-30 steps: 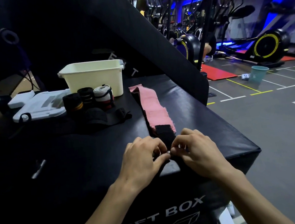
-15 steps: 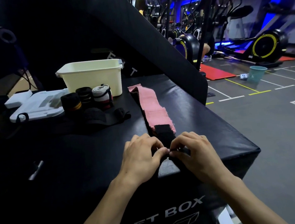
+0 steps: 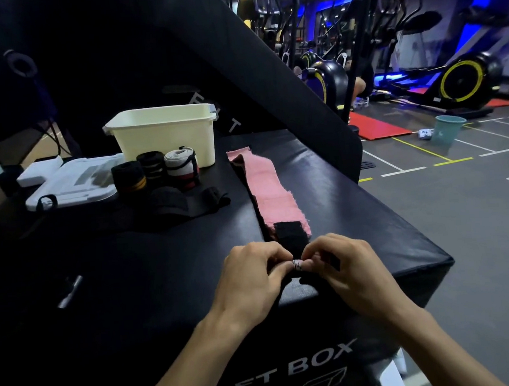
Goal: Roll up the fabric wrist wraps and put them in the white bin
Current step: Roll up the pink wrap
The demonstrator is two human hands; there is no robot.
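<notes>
At the near edge of a black padded soft box [image 3: 354,190] in a gym, we see a left hand [image 3: 251,280] and a right hand [image 3: 350,269] meet, fingers curled, pinching the black near end of a long pink fabric wrist wrap [image 3: 269,188] that lies unrolled, running away from us toward a white plastic bin [image 3: 165,133] at the box's far side. Just in front of the bin stand three rolled wraps: two black ones with yellow stripes [image 3: 139,173] and a white one with red and black bands [image 3: 182,168]. A loose black wrap [image 3: 186,203] lies flat beside them.
</notes>
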